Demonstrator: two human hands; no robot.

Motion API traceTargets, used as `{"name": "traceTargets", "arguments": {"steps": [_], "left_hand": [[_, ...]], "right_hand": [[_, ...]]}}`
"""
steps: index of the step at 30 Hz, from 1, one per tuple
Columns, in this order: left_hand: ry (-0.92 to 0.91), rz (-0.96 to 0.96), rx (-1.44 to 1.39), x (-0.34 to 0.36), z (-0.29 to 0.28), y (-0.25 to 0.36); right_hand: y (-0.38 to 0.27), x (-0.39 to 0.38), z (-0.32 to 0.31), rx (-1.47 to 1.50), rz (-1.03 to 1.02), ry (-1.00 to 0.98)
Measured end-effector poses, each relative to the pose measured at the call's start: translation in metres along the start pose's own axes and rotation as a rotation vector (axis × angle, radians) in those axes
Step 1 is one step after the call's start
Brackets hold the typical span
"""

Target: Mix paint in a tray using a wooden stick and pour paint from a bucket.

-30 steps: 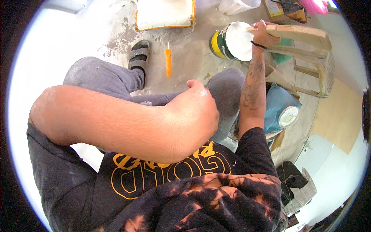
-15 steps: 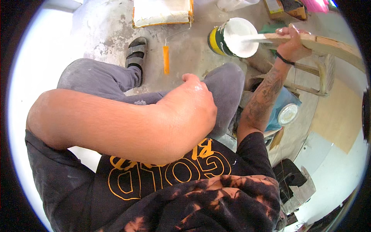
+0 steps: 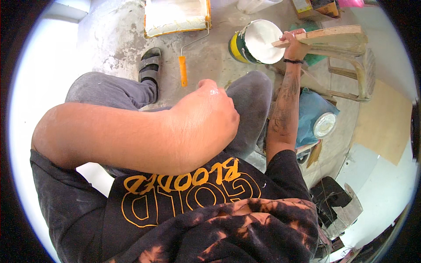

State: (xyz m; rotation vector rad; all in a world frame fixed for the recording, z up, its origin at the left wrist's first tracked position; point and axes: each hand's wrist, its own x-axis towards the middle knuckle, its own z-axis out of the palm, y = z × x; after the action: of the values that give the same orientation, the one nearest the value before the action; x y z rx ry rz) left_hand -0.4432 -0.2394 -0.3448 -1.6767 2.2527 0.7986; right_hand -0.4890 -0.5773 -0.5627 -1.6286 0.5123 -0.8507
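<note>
My right hand [image 3: 294,44] grips a pale wooden board [image 3: 337,34], whose left end is over an open bucket of white paint [image 3: 262,37] with a dark green and yellow side. My left hand [image 3: 210,114] hangs over my knees, fingers curled, with a wet white smear on the knuckles; what they hold, if anything, is hidden. Beyond it an orange-handled roller [image 3: 183,70] lies on the floor beside a paint tray [image 3: 175,28] with white paint in it. A worn wooden frame [image 3: 364,79] stands under and behind the board.
My sandalled foot [image 3: 149,68] is left of the roller. A white container [image 3: 254,4] and cardboard box [image 3: 318,8] sit at the back. Blue plastic with a white lid [image 3: 324,125] lies at my right, near a plywood sheet [image 3: 379,122] and dark clutter [image 3: 329,206] lower down.
My right hand and board swung right about half a second ago and are now back leftward, the board's end at the bucket. My left hand has shifted slightly left in the picture.
</note>
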Motion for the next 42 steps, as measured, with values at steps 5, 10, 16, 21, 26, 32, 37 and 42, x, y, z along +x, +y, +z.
{"name": "traceTargets", "arguments": {"steps": [5, 10, 16, 21, 26, 32, 37, 42], "left_hand": [[0.008, 0.030, 0.006, 0.002, -0.001, 0.003], [0.037, 0.017, -0.021, 0.007, 0.005, -0.002], [0.035, 0.012, 0.033, 0.011, 0.003, -0.005], [0.058, 0.002, 0.057, 0.003, 0.002, 0.003], [-0.047, 0.038, -0.038, 0.005, -0.003, -0.001], [-0.004, -0.012, -0.004, 0.008, -0.003, -0.007], [0.063, 0.050, 0.022, -0.003, 0.000, 0.001], [-0.059, 0.061, -0.039, 0.006, -0.001, -0.005]], "right_hand": [[-0.093, 0.000, 0.018, 0.108, -0.161, 0.115], [-0.080, 0.020, 0.039, 0.027, -0.358, 0.093], [0.003, 0.008, 0.001, -0.130, -0.071, 0.055], [-0.057, 0.003, 0.010, 0.060, 0.043, 0.097], [-0.060, 0.035, -0.002, -0.161, -0.539, 0.081], [-0.028, 0.006, 0.028, -0.215, -0.207, 0.116], [-0.045, 0.025, 0.009, -0.212, -0.157, 0.033], [-0.086, 0.016, 0.022, -0.329, -0.428, 0.155]]}}
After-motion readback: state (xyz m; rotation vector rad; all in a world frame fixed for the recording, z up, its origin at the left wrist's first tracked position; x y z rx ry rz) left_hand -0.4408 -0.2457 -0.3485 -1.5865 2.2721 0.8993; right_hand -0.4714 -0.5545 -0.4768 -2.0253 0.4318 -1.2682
